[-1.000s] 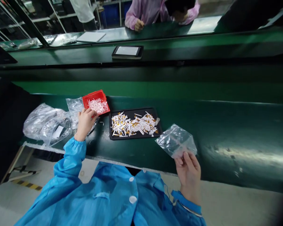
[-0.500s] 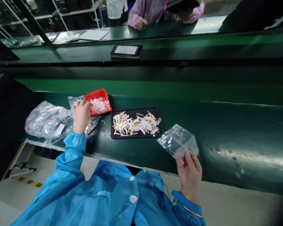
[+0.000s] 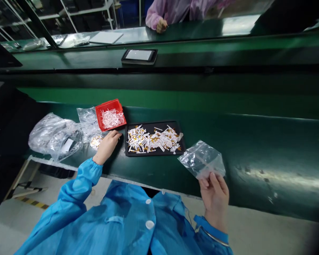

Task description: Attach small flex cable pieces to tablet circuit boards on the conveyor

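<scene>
From the head camera, the person's left hand (image 3: 106,146) lies palm down with its fingers loosely curved and nothing visible in its grip, the fingertips just beside the left edge of a black tray (image 3: 152,154). The tray sits on a dark green conveyor belt (image 3: 257,156) and holds a loose heap of white strips with gold-coloured ends (image 3: 154,140). Whether the hand touches the belt, I cannot tell. Just behind the knuckles, a small clear bag of similar pieces (image 3: 96,142) lies near a red plastic tray (image 3: 108,105) piled with white strips (image 3: 111,118). Further left are a crumpled plastic bag (image 3: 51,136) and a flatter clear bag (image 3: 86,117), touching each other. The right hand (image 3: 214,200) is closed on the lower corner of a clear zip bag (image 3: 201,159), pinching it between thumb and fingers, with the bag held up over the belt's near edge and just right of the black tray. Both blue smock sleeves (image 3: 81,180) reach forward, the left wrist crossing that near edge. Green belt stretches well to the right of the zip bag. Beyond a raised dark rail, a tablet (image 3: 139,55) lies on a farther belt, where a co-worker's hand (image 3: 161,25) in a pink sleeve rests.
</scene>
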A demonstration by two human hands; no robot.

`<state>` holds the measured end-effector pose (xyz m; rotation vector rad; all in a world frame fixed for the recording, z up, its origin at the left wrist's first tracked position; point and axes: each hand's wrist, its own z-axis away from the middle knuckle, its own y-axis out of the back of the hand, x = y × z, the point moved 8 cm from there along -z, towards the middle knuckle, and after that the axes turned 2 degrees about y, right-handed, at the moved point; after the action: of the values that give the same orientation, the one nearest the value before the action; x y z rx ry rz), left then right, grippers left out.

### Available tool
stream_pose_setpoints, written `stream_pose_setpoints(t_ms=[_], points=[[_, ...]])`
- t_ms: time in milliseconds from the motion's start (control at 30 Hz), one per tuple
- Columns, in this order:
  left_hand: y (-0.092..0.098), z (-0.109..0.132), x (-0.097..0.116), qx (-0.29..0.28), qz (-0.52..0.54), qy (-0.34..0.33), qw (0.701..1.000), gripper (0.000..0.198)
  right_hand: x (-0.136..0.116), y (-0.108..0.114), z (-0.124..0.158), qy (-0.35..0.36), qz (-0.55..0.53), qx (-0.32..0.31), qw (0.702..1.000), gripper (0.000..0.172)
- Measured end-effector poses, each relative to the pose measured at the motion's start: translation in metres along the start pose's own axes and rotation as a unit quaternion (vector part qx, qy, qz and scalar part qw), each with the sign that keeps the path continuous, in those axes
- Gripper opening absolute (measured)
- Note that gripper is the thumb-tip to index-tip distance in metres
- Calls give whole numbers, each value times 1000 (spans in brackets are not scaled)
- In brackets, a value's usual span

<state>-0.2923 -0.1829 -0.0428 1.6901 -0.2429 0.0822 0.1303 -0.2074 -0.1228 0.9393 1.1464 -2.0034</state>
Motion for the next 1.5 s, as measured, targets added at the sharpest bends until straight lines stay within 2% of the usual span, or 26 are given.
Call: stream_pose_setpoints(t_ms=[100, 167, 267, 367, 433, 500, 600, 667, 733, 833, 967, 1033, 1167, 1300, 1500], points=[[-3, -2, 3, 11, 3, -5, 1000, 21, -1, 0, -1, 17, 1, -16, 1000, 38], [3, -2, 7, 30, 13, -9, 999, 20, 0, 0, -1, 20, 4, -26, 999, 36], [26, -7, 4, 90, 27, 16, 995, 20, 1, 1, -2, 16, 5, -26, 1000, 36], [53, -21, -15, 155, 31, 75, 985, 26, 1, 0, -3, 20, 2, -23, 1000, 37], [62, -36, -27, 171, 35, 109, 979, 24, 1, 0, -3, 22, -2, -24, 999, 37], [60, -53, -33, 164, 49, 129, 977, 18, 2, -1, -3, 19, -6, -22, 1000, 37], [46, -76, -30, 133, 84, 143, 977, 14, 3, 0, -4, 15, -9, -22, 1000, 38], [38, -86, -27, 118, 101, 154, 976, 13, 4, 1, -3, 17, -9, -20, 1000, 39], [38, -90, -28, 115, 102, 173, 973, 7, 4, 3, -3, 16, -7, -18, 1000, 38], [50, -85, -40, 121, 72, 209, 968, 8, 4, 5, -4, 16, 0, -20, 1000, 38], [64, -62, -49, 106, 2, 238, 965, 31, 4, 7, -7, 28, 6, -29, 999, 35], [58, -51, -41, 72, -13, 214, 974, 30, 4, 8, -9, 34, 10, -31, 999, 33], [34, -32, -19, 8, -12, 148, 989, 15, 4, 11, -10, 40, 15, -27, 999, 32], [28, -20, -20, 15, -19, 142, 990, 16, 4, 13, -9, 36, 10, -11, 999, 34], [33, -2, -22, 15, 8, 116, 993, 18, 4, 12, -6, 11, 5, 8, 1000, 37]])
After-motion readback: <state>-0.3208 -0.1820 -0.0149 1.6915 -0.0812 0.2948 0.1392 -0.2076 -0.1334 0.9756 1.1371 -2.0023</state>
